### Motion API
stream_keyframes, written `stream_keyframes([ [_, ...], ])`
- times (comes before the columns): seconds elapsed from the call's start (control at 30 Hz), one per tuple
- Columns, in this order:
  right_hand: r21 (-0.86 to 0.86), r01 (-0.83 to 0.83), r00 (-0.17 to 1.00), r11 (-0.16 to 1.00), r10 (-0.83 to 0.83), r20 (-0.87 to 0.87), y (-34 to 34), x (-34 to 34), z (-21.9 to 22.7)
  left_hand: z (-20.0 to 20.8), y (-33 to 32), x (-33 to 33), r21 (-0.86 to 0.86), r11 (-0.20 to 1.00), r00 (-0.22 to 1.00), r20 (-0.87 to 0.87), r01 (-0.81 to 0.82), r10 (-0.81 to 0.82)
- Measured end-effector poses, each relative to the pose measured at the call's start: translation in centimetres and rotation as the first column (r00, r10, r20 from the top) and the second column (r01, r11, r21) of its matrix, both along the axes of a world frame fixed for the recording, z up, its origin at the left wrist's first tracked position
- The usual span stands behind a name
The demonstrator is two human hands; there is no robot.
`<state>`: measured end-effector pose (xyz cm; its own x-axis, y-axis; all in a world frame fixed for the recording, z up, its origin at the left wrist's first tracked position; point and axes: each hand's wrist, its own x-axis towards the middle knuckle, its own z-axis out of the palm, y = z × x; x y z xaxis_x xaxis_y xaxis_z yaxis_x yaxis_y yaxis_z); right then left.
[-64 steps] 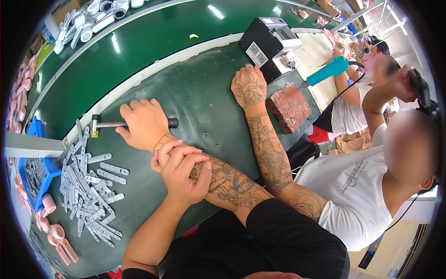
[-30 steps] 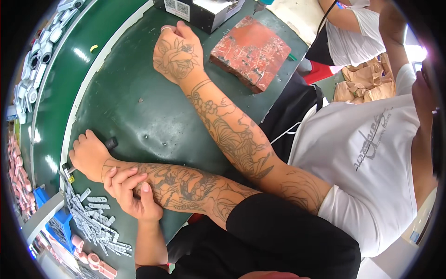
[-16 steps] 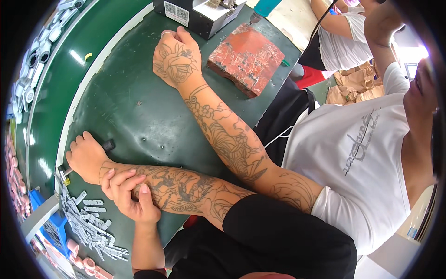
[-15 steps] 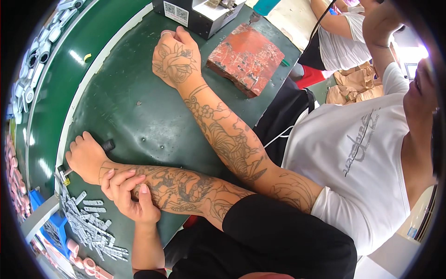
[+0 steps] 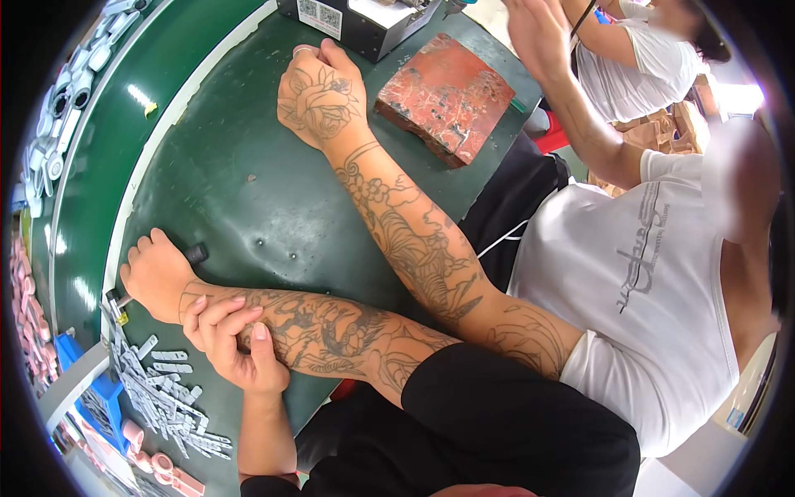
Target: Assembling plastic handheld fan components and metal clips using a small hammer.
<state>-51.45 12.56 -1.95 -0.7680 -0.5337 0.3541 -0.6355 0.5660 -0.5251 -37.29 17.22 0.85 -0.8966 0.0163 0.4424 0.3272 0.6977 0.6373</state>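
My left hand (image 5: 232, 340) rests on my right forearm (image 5: 323, 331), its fingers and thumb bent around the tattooed skin near the wrist. My right hand (image 5: 157, 273) lies on the green table (image 5: 232, 190) with its fingers curled in. What it may hold is hidden. A short black cylindrical piece (image 5: 196, 253) sits right against that hand. On its other side is a small metal fitting (image 5: 114, 302) with a yellow part. Many flat grey slotted strips (image 5: 170, 398) are piled nearest my left hand.
A co-worker in white has one closed hand (image 5: 323, 95) on the table beside a scratched red block (image 5: 447, 99), the other hand (image 5: 538, 37) raised. A black machine (image 5: 356, 25) stands behind. Blue bin (image 5: 99, 406), pink parts (image 5: 166, 472) and grey parts (image 5: 54, 116) line the left.
The co-worker's raised hand has swung leftward toward the table's far end. The teal tool by the red block has mostly left view. My hands keep the same pose.
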Motion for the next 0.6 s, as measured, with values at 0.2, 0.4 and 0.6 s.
stream_keyframes([
  [0.2, -0.002, 0.012, 1.000, 1.000, -0.012, -0.017, 0.2, 0.4, 0.1, 0.1, 0.0, 0.0, -0.004, 1.000, 1.000, -0.009, 0.014, -0.014],
  [0.4, -0.060, -0.002, 0.999, 0.998, -0.001, -0.045, 0.8, 0.3, 0.7, 0.5, 0.1, -0.1, -0.004, 1.000, 1.000, -0.012, -0.003, 0.003],
  [0.6, -0.064, -0.023, 0.999, 0.998, 0.020, -0.049, 1.9, 0.8, 0.6, 0.6, 0.3, -0.4, -0.009, 1.000, 1.000, -0.012, -0.021, 0.021],
])
